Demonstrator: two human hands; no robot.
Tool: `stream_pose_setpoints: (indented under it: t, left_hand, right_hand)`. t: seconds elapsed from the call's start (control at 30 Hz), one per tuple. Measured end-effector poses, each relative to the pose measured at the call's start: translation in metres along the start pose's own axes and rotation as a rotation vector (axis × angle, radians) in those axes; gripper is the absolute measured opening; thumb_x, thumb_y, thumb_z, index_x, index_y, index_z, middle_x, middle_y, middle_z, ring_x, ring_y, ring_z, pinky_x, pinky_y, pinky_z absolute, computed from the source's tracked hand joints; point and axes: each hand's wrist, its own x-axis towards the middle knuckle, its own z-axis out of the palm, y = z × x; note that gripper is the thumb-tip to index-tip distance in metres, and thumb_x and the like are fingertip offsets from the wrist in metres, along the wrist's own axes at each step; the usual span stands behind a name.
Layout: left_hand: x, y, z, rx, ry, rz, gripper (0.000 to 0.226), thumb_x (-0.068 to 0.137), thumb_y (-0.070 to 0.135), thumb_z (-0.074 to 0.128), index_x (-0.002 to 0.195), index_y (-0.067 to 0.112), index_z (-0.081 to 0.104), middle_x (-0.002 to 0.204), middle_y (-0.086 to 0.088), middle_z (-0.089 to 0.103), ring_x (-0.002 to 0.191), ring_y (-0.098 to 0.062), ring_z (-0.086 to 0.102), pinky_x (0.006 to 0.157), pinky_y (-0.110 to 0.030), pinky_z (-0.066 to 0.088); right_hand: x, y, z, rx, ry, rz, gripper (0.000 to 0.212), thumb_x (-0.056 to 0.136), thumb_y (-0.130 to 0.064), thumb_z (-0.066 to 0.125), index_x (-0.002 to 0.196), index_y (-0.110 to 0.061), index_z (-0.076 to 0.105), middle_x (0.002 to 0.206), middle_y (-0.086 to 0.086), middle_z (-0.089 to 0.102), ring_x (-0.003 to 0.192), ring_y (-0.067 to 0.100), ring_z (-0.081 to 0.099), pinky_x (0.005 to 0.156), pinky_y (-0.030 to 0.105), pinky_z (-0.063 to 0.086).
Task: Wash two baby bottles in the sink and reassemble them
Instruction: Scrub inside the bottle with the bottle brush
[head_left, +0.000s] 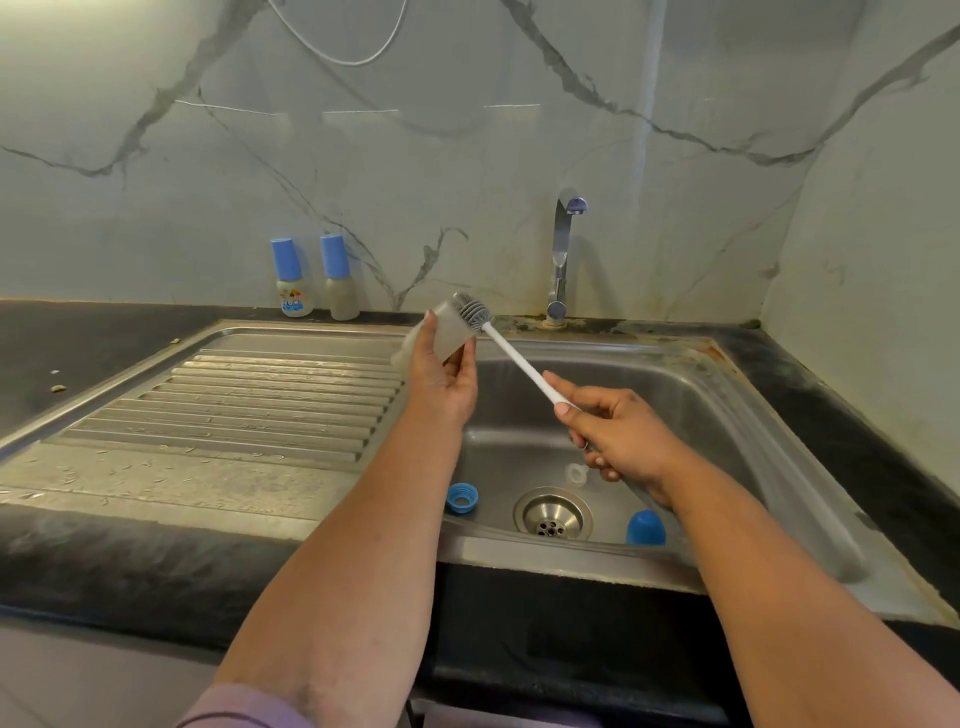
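Nearest the camera, two bare forearms reach forward over the dark counter (130, 566), a mauve sleeve (244, 706) showing at the bottom edge. Below them lies the steel sink (727, 405). On its floor sit the drain (553, 514), a blue ring (461, 499) lying at the left, a blue cap (646, 528) at the right near the front wall, and a small clear teat (576, 474) just beyond the drain, partly hidden by the right hand.

The right hand (618, 441) is above the basin, fingers curled round the lower end of the white handle of a brush (519, 364), thumb laid along the shaft. The handle slants up and to the left. Its grey bristle head meets the open mouth of a clear bottle (441, 332); how far the bristles are inside I cannot tell.

The left hand (447, 379) holds that bottle over the sink's left edge, fingers and thumb wrapped round its body, the bottle tilted with its mouth up and to the right.

Left of the basin stretches the ribbed drainboard (260, 400), with water drops on it.

Farther back, against the marble wall (467, 156), two assembled bottles (317, 280) with blue caps stand upright, side by side on the counter. The tap (563, 249) rises behind the basin, to the right of them.
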Motion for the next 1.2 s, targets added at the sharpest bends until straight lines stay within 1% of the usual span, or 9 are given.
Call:
stream_pose_setpoints:
  t: [0.17,0.33,0.53,0.63,0.73,0.8,0.9,1.03,1.2]
  left_hand:
    - [-0.002,-0.006,0.001,0.197,0.009,-0.073,0.053,0.081,0.021,0.077,0.12,0.0,0.047,0.109,-0.019,0.052,0.103,-0.029,0.057,0.085,-0.033,0.056]
    - [0.003,0.008,-0.001,0.125,0.057,-0.048,0.053,0.084,0.024,0.075,0.12,-0.002,0.047,0.112,-0.02,0.053,0.107,-0.031,0.057,0.084,-0.031,0.057]
    - [0.006,0.002,-0.005,0.267,-0.013,-0.11,0.065,0.078,0.022,0.08,0.128,-0.001,0.045,0.124,-0.022,0.051,0.11,-0.033,0.058,0.078,-0.034,0.06]
    - [0.005,-0.007,-0.006,0.317,-0.038,-0.124,0.061,0.079,0.022,0.079,0.125,-0.001,0.045,0.119,-0.022,0.053,0.108,-0.032,0.059,0.087,-0.036,0.057]
    - [0.011,-0.007,-0.015,0.666,-0.059,-0.078,0.05,0.084,0.02,0.073,0.122,0.007,0.043,0.115,-0.017,0.056,0.109,-0.029,0.058,0.091,-0.037,0.053]
    - [0.015,-0.006,-0.022,0.947,-0.026,-0.033,0.056,0.083,0.02,0.073,0.129,0.008,0.043,0.12,-0.015,0.057,0.109,-0.028,0.059,0.078,-0.036,0.054]
    - [0.012,-0.008,-0.027,1.082,-0.004,-0.028,0.069,0.076,0.019,0.076,0.135,0.01,0.042,0.125,-0.015,0.056,0.104,-0.026,0.061,0.059,-0.03,0.053]
    - [0.014,-0.016,-0.026,1.222,0.006,0.106,0.067,0.074,0.023,0.079,0.127,0.012,0.04,0.117,-0.011,0.054,0.092,-0.019,0.057,0.07,-0.03,0.05]
    - [0.02,-0.017,-0.03,1.182,0.005,0.243,0.055,0.076,0.027,0.08,0.117,0.015,0.045,0.113,-0.007,0.056,0.097,-0.019,0.055,0.085,-0.032,0.047]
  right_hand:
    - [0.005,0.005,0.005,-0.134,0.141,-0.025,0.037,0.097,-0.025,0.056,0.127,-0.047,0.057,0.073,-0.011,0.051,0.053,0.009,0.041,0.045,0.019,0.037]
    - [0.003,0.003,-0.001,-0.006,-0.044,0.035,0.04,0.097,-0.017,0.056,0.127,-0.044,0.058,0.068,0.0,0.047,0.046,0.005,0.035,0.043,0.02,0.03]
    - [0.011,0.01,-0.006,-0.401,0.15,-0.077,0.038,0.098,-0.028,0.054,0.133,-0.042,0.054,0.095,-0.013,0.065,0.061,0.004,0.046,0.058,0.019,0.04]
    - [0.008,0.013,-0.006,-0.18,0.146,-0.023,0.037,0.097,-0.027,0.055,0.129,-0.046,0.055,0.078,-0.012,0.054,0.058,0.007,0.042,0.051,0.02,0.038]
    - [0.013,0.016,-0.012,-0.305,0.222,-0.024,0.036,0.099,-0.032,0.049,0.132,-0.047,0.052,0.077,-0.011,0.052,0.061,0.009,0.046,0.054,0.022,0.039]
    - [0.018,0.017,-0.013,-0.31,0.274,-0.013,0.037,0.101,-0.033,0.045,0.136,-0.045,0.049,0.085,-0.004,0.055,0.064,0.01,0.047,0.056,0.025,0.04]
    - [0.019,0.018,-0.014,-0.295,0.281,-0.012,0.037,0.101,-0.033,0.045,0.135,-0.047,0.048,0.093,0.001,0.057,0.064,0.01,0.047,0.056,0.024,0.04]
    - [0.014,0.013,-0.013,-0.341,0.213,-0.039,0.036,0.101,-0.031,0.048,0.132,-0.048,0.051,0.078,-0.005,0.057,0.059,0.006,0.048,0.051,0.018,0.038]
    - [0.013,0.01,-0.018,-0.456,0.276,-0.057,0.036,0.1,-0.034,0.049,0.134,-0.045,0.051,0.088,-0.002,0.061,0.073,0.011,0.055,0.054,0.018,0.039]
